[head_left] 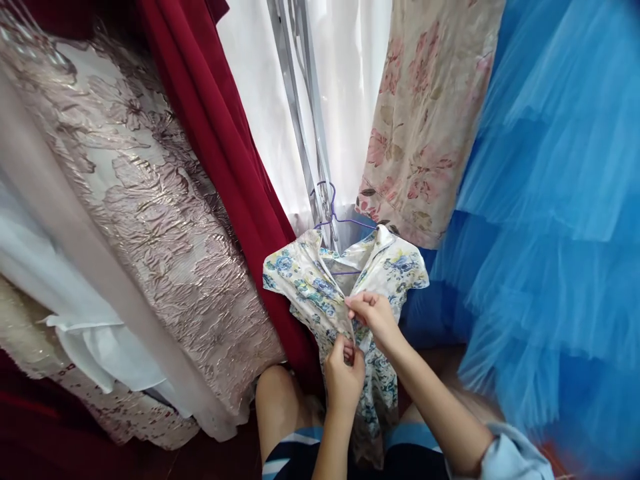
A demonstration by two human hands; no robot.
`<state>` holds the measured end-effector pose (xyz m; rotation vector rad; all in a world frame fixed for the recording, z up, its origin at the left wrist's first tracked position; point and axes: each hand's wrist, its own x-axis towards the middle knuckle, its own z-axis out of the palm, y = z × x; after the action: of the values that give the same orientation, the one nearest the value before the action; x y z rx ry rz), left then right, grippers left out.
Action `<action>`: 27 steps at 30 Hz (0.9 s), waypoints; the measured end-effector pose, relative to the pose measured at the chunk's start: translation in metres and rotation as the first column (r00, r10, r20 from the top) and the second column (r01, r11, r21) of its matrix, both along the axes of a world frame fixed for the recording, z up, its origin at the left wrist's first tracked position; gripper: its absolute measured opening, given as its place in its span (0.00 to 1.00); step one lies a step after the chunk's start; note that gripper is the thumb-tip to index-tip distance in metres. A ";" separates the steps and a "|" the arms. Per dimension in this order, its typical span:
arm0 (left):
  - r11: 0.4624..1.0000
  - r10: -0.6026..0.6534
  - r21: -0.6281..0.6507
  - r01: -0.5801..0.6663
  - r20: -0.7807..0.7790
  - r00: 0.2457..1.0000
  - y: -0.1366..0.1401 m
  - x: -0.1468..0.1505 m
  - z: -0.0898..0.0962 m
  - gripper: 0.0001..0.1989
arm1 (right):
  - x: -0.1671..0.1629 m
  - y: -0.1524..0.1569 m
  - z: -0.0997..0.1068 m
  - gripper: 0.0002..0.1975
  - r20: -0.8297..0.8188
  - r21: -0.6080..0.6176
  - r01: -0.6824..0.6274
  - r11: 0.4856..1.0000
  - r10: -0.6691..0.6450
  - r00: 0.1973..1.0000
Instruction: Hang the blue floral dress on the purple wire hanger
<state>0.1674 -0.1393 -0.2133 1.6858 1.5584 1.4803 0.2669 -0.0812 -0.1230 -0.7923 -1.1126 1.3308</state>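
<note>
A white dress with blue and yellow-green flowers (pixel 310 283) hangs on a thin purple hanger (pixel 350 221) in front of me. Its neckline is parted in a V at the top. My right hand (pixel 374 319) pinches the front edge of the dress just below that V. Lower on the same front opening, my left hand (pixel 345 373) is closed on the fabric with thumb and fingers together. Whether a zip or buttons lie under the fingertips is too small to tell.
Tall garments surround the dress: a dark red one (pixel 215 127) and a pink metallic floral one (pixel 165 187) at left, a beige floral one (pixel 425 127) and a blue tulle one (pixel 545 173) at right. Grey straps (pixel 305 107) hang behind, before a white curtain (pixel 350 80).
</note>
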 end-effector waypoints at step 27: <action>0.958 -0.051 0.277 0.076 -0.096 0.994 0.074 -0.026 0.118 0.20 | 0.005 0.073 0.081 0.10 -0.017 0.220 0.150 0.964 -0.150 0.989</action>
<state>0.1413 -0.0650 -0.0955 1.9631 1.3722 1.6780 0.2722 -0.0086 -0.0422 -0.6974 -1.1540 1.0598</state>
